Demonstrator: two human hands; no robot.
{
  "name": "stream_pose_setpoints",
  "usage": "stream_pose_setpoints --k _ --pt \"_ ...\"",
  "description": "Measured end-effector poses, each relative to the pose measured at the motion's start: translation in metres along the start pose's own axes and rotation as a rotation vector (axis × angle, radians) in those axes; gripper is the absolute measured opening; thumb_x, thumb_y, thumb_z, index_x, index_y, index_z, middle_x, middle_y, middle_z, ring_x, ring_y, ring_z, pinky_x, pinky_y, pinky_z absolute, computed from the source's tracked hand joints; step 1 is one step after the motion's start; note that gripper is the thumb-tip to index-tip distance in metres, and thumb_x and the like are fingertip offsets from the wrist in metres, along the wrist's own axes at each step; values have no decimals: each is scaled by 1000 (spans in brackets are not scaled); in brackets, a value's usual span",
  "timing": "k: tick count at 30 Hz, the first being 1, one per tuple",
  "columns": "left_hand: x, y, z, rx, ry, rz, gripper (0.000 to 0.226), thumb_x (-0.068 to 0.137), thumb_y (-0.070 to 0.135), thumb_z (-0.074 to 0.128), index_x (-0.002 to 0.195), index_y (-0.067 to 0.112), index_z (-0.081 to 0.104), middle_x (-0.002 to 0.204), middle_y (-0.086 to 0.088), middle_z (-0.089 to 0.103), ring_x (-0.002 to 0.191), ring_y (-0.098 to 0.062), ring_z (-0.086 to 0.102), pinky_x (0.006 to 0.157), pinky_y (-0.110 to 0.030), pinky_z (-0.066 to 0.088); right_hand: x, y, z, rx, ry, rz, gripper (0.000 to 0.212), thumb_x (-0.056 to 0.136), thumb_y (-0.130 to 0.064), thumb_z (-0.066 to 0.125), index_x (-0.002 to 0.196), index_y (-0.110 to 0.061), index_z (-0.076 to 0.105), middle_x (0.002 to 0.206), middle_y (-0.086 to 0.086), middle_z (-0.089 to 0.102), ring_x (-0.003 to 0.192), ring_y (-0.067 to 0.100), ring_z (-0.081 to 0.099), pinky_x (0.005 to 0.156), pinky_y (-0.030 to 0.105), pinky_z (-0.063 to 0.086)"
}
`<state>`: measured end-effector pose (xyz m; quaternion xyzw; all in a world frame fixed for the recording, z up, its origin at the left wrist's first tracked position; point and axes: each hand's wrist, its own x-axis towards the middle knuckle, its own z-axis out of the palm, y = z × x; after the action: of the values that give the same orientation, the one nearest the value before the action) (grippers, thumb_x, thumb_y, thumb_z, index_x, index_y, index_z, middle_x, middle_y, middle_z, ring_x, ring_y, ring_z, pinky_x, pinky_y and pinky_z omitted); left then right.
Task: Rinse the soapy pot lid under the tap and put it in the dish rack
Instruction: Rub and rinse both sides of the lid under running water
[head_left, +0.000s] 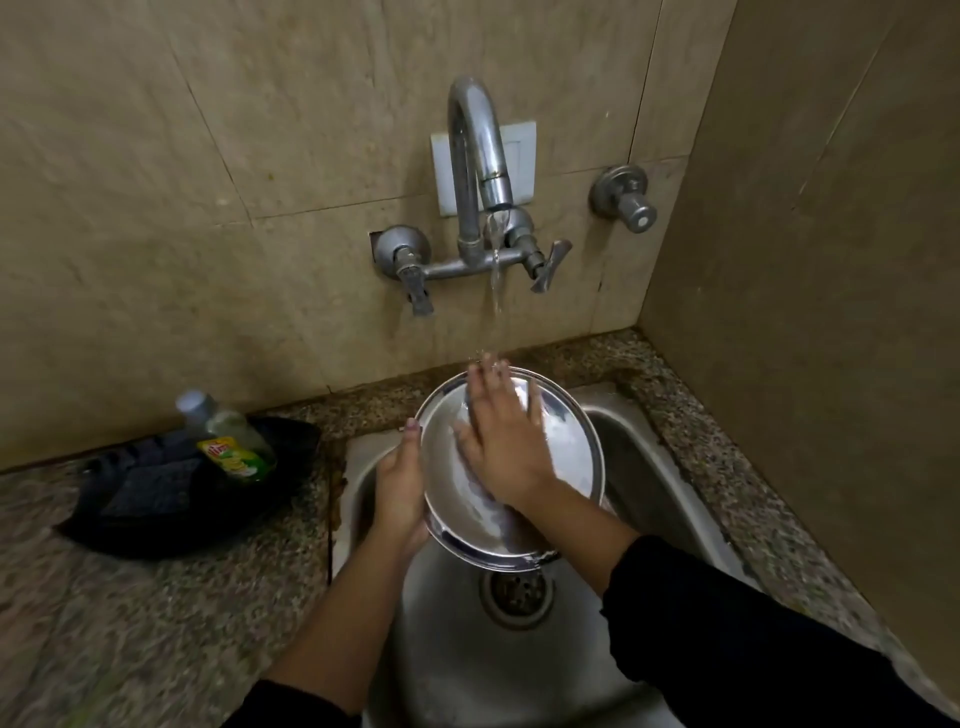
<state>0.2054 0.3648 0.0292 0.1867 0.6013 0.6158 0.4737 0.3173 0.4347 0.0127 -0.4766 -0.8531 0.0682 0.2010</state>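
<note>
A round steel pot lid (571, 457) is held tilted over the steel sink (649, 467), under the running tap (475, 156). A thin stream of water falls onto its upper edge. My left hand (400, 488) grips the lid's left rim, thumb over the edge. My right hand (501, 441) lies flat on the lid's face with fingers spread, fingertips under the stream. Water and some suds run down the lid's lower part.
A black tray (156, 499) on the granite counter at the left holds a dish-soap bottle (228, 441) and a dark scrubber. The sink drain (517, 595) is below the lid. A second wall valve (626, 197) is at right; a side wall stands close on the right.
</note>
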Motion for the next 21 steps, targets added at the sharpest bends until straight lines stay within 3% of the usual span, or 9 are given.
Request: stream_pose_setpoints --k 3,5,7,11,14,16,18,20,21 --pt "4 4 7 -14 -5 7 36 98 36 46 89 10 69 74 1 75 62 -5 70 55 -15 53 -24 -15 7 42 -115 -320 61 100 -41 25 153 -16 10 162 3 6 149 13 -3 120 43 5" --pt "9 6 1 6 18 10 39 96 40 48 82 10 68 63 2 74 57 -7 70 56 -19 54 -51 -1 12 -5 -225 -497 60 101 -42 24 154 -18 7 162 1 7 149 13 -2 120 40 3" --pt "14 2 -11 41 44 40 40 94 42 51 73 13 69 59 1 72 61 -16 68 70 -31 55 -73 31 14 -78 -285 -589 62 101 -48 24 154 -22 6 163 -3 6 149 11 -3 120 39 3" --pt "13 -7 -25 98 107 -30 34 95 38 53 75 15 69 79 -7 71 73 -23 65 80 -40 52 -91 89 3 -61 -346 -451 74 94 -63 28 153 -24 10 162 -5 7 149 10 -1 119 43 11" --pt "15 -19 -29 32 174 -237 28 95 34 53 93 11 69 93 -13 70 77 -25 65 83 -40 55 -93 90 0 69 -318 -576 71 91 -60 42 148 -18 34 156 1 32 144 16 28 116 38 26" --pt "15 -24 -29 26 141 -379 32 97 32 49 108 6 66 89 -14 70 75 -26 66 80 -42 57 -91 82 3 117 -246 -658 57 89 -48 57 136 -17 51 141 4 54 126 18 53 102 33 45" --pt "8 -22 -28 33 113 -473 23 99 18 43 104 5 62 77 -16 67 69 -27 66 75 -37 56 -85 78 5 157 -145 -626 36 88 -38 58 118 -20 65 116 3 70 101 18 66 81 30 55" --pt "7 -22 -29 29 98 -522 19 99 15 43 106 4 55 89 -23 60 85 -34 61 91 -45 48 -75 72 -1 319 -130 -448 31 90 -43 53 101 -20 70 94 4 75 84 16 67 72 32 54" --pt "9 -24 -30 64 71 -513 27 98 25 44 113 5 54 100 -22 60 95 -34 58 96 -46 45 -68 69 -3 423 -138 -325 35 91 -46 53 93 -16 71 83 5 73 76 16 67 68 35 53"
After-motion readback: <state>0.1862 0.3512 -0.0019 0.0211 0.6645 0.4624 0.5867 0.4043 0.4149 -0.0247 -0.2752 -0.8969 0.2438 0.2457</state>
